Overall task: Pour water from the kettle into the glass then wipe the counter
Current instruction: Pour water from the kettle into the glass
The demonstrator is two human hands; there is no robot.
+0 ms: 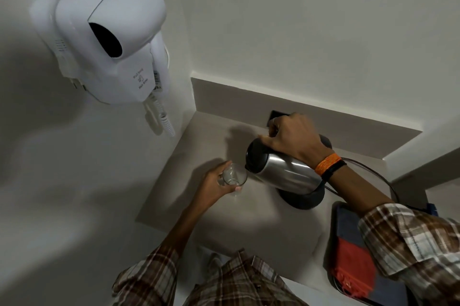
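Pouring step: right hand (291, 139) clamped on tilted kettle (283, 171), spout at glass (232, 177) gripped by left hand (215, 187); next, right kettle, fetch cloth (353, 261)

Your right hand (291, 141) tipped the steel kettle (281, 171), spout at the glass (232, 176), your left hand (214, 185) gripping it above the worktop (249, 218).

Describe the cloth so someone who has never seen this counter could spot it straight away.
Start at the steel kettle that the right hand tips toward the glass held by the left hand. Follow the counter to its near right corner, under the checked sleeve. The cloth lies folded there, the only red and dark blue thing on the pale surface.
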